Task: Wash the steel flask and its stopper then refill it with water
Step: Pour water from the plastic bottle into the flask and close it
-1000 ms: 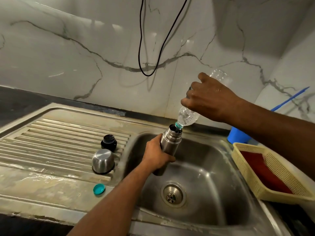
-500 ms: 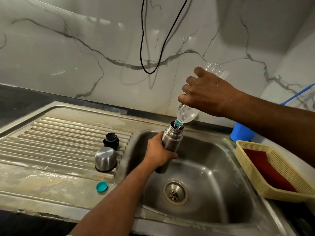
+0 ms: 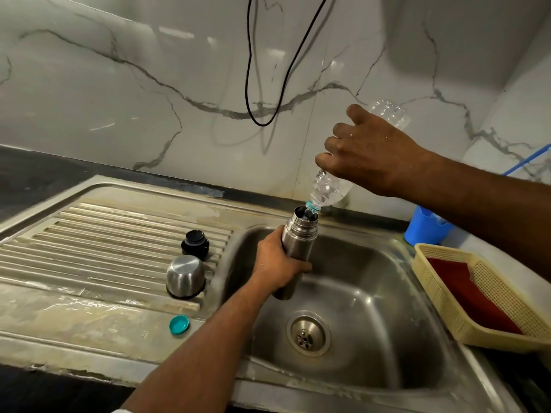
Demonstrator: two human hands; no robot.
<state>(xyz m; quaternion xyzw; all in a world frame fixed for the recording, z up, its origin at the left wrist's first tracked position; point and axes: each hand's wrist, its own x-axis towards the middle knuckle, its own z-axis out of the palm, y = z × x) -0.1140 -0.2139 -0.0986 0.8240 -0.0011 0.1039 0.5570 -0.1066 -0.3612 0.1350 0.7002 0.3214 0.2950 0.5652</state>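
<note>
At the left of the frame the ribbed draining board (image 3: 89, 239) slopes toward the sink, and 3 small parts sit on it, out of the way of the pouring. The black stopper (image 3: 195, 244) stands upright near the middle of the frame, the steel cup lid (image 3: 185, 276) rests mouth down just below it, probably so it can drain, and the teal bottle cap (image 3: 179, 324) lies lower still on the flat wet strip of the board.

Moving right, the person's left hand (image 3: 275, 265) is wrapped round the middle of the steel flask (image 3: 298, 242), fingers curled tight on its body. The flask is held nearly upright, tipped slightly, above the sink basin (image 3: 372, 293) and clear of the drain (image 3: 308, 333) — a sensible spot, since any overflow falls into the basin rather than onto the counter.

Above it, the right hand (image 3: 369, 156) grips a clear plastic bottle (image 3: 328, 190) from above, base raised toward the upper right and neck angled down so its mouth sits at the flask's open rim. The steep tilt lets water run straight in; the refill step appears under way, though how full the flask is cannot be told.

At the right edge a blue cup (image 3: 426, 229) stands against the marble wall (image 3: 119, 99), and a yellow mesh basket (image 3: 441, 293) with something red inside sits beside the basin — neither is touched.
</note>
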